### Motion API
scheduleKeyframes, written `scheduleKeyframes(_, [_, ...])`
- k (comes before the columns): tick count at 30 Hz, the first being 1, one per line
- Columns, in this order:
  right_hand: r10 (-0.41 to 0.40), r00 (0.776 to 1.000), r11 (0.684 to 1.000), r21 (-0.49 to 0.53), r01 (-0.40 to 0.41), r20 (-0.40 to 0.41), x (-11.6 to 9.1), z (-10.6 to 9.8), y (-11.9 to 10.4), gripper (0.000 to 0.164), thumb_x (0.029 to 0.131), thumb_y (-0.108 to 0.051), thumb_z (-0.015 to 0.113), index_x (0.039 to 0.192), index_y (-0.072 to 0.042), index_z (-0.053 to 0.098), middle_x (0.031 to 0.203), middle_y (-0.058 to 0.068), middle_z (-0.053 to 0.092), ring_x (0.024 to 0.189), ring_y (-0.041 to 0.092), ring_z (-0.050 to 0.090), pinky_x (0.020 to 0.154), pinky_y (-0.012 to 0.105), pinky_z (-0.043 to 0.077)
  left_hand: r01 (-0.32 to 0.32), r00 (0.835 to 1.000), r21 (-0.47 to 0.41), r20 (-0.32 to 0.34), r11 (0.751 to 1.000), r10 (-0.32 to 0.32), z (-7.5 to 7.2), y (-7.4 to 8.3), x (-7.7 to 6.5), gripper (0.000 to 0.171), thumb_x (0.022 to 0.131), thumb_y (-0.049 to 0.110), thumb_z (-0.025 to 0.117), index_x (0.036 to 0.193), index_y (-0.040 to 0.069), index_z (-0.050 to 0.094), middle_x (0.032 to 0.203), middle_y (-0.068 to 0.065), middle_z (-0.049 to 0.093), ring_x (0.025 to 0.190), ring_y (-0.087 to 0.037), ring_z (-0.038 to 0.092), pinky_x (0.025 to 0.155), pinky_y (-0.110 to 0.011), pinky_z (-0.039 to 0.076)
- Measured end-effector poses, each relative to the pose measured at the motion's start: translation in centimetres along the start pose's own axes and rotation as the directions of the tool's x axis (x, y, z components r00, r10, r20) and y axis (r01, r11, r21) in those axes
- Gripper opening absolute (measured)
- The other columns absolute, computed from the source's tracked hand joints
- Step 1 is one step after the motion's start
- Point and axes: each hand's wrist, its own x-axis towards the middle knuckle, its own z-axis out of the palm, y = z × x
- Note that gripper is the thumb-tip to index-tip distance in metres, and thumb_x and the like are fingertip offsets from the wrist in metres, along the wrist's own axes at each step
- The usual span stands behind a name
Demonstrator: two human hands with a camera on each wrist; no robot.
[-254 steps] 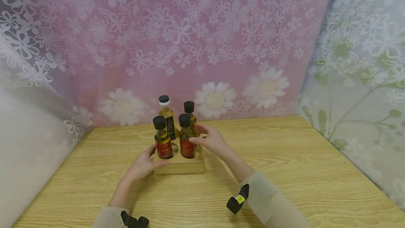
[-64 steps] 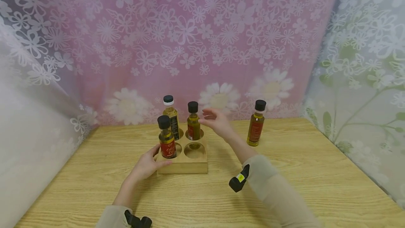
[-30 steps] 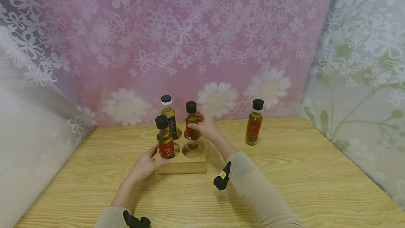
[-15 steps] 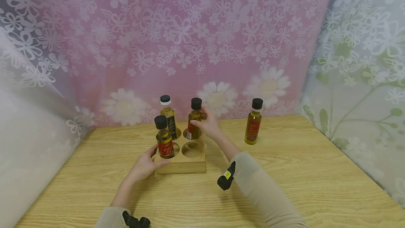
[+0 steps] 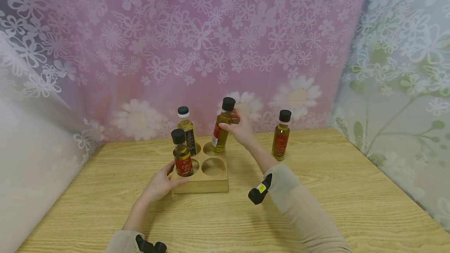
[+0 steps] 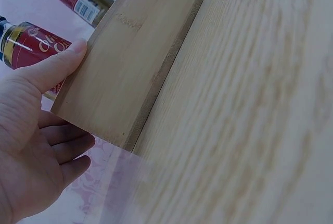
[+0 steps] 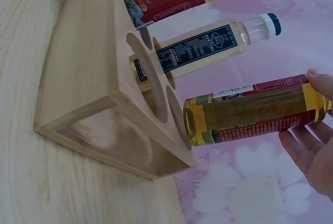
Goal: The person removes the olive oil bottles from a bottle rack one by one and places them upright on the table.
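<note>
My right hand [image 5: 242, 131] grips an olive oil bottle [image 5: 220, 138] with a black cap and red label. Tilted, with its cap leaning right, it hangs over the right rear hole of a wooden bottle rack [image 5: 202, 186]. In the right wrist view the base of this olive oil bottle [image 7: 250, 112] shows close above the rack's top board. My left hand [image 5: 159, 184] holds the rack's front left corner, thumb on the top edge and fingers along the side [image 6: 73, 146]. A red-labelled olive oil bottle [image 5: 183, 163] stands in the left front hole; the right front hole is vacant.
A white-collared bottle with a dark label [image 5: 190, 138] stands in the left rear hole. Another red-labelled oil bottle [image 5: 280, 143] is upright on the wooden table [image 5: 316, 190], right of the rack. A pink floral curtain [image 5: 225, 50] hangs behind the table.
Earlier, the right front bottle left the rack; it now stands on the table at right. Since then my right hand has taken the right rear bottle and raised it, tilting. My left hand stays put.
</note>
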Motion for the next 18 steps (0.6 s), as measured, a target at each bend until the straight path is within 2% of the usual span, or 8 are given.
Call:
scheduleKeyframes(9, [-0.026,1.000,0.999,-0.031,0.027,0.011,-0.3,-2.4,-0.3,0.051,0.084,-0.018,0.071,0.129,-0.009,0.050,0.123,0.015,0.053,0.110,0.030,0.053,0.089,0.048,0.046,0.003,1.000,-0.001,-0.004,1.000,-0.003,0.0,0.0,0.0,0.096,0.079,0.045,0.071,0.146,-0.002,0.021,0.147,-0.026,0.025,0.128,-0.046,0.031,0.100,-0.056,0.032])
scheduleKeyframes(18, [0.015,0.997,0.999,-0.046,-0.012,0.072,-1.5,-5.1,0.1,0.060,0.084,-0.023,0.071,0.137,-0.015,0.045,0.127,0.012,0.050,0.115,0.029,0.050,0.092,0.049,0.044,0.007,1.000,0.002,-0.007,1.000,-0.007,0.0,0.1,-0.2,0.096,0.079,0.045,0.071,0.146,-0.002,0.021,0.146,-0.026,0.025,0.127,-0.047,0.032,0.100,-0.056,0.032])
